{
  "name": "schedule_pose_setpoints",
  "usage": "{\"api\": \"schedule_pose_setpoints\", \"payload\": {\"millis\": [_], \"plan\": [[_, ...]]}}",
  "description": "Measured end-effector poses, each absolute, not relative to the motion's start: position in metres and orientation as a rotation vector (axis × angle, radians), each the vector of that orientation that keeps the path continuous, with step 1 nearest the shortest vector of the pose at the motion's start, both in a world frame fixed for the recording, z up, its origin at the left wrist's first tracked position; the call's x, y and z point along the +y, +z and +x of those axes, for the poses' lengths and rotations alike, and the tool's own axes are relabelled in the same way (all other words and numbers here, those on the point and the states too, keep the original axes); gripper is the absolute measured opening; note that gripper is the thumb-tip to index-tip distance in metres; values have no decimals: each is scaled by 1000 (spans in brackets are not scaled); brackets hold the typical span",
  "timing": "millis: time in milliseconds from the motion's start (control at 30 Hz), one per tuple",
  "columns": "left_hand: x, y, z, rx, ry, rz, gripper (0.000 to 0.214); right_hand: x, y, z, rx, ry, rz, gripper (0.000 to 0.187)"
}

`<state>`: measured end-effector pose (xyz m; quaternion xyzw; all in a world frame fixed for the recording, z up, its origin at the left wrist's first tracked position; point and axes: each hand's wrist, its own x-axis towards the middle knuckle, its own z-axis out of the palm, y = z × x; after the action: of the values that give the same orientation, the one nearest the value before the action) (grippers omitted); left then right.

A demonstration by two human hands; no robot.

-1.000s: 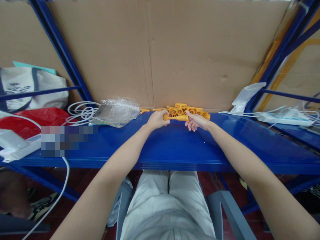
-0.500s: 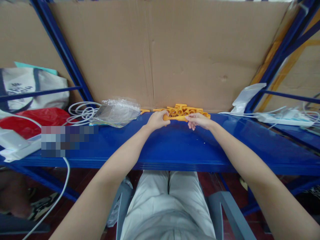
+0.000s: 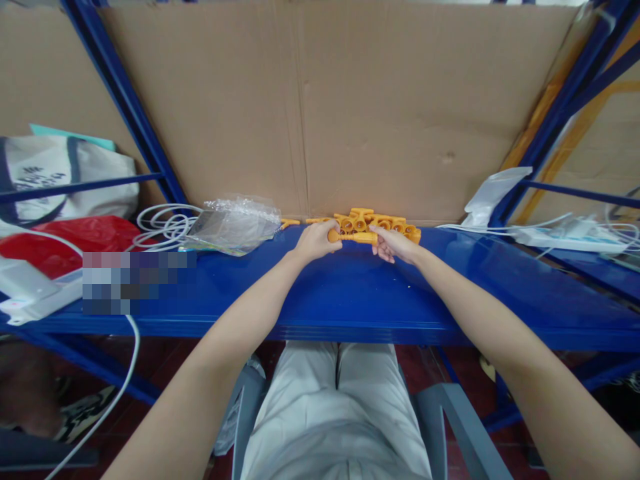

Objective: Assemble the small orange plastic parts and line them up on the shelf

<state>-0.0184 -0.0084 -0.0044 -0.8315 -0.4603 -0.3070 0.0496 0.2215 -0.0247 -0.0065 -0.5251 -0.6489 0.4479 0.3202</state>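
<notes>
A yellow-orange plastic piece with a slim, ridged-looking stem lies level between my hands, just above the blue tabletop. My left hand is closed around its rounded left end. At the other end, the fingertips of my right hand pinch a thicker, sleeve-like part, with the lower fingers loosely curled. Right behind my hands sits a row of similar yellow-orange plastic parts, several with round open ends facing me. A few lie partly hidden by my fingers. The exact kind of part is too small to make out.
Clear plastic bags lie left of the parts, beside a coiled white cable and a red bag. A cardboard panel stands behind the blue table. White cables and a power strip are at right.
My right hand has shifted slightly left and down, its fingers turned around the end of the piece. More of the thicker right part now shows. My left hand stays nearly in place.
</notes>
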Motion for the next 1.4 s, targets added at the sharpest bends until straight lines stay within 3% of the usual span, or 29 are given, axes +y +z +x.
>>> {"api": "schedule_pose_setpoints", "payload": {"millis": [433, 600, 833, 1033, 1167, 1300, 1400], "plan": [[-3, -7, -21, -1390, -1005, -2577, 31, -26, 0, 223, -1661, 1274, -1452, 75], [0, -8, -23, -1399, -991, -2544, 32, -28, 3, 229, -1639, 1202, -1230, 24], [2, -8, -24, -1402, -981, -2552, 33, -23, 0, 230, -1698, 1101, -1139, 7], [1, -10, -24, -1413, -997, -2577, 30, -24, 2, 227, -1730, 1020, -1130, 12], [8, -10, -31, -1400, -1114, -2601, 45, -21, 2, 229, -1706, 903, -1128, 20], [17, -9, -52, -1718, -1209, -2282, 39, -13, -1, 234, -1672, 710, -1134, 25], [23, -13, -72, -2080, -1044, -1991, 44, -9, -3, 238, -1697, 540, -1173, 32]]}}
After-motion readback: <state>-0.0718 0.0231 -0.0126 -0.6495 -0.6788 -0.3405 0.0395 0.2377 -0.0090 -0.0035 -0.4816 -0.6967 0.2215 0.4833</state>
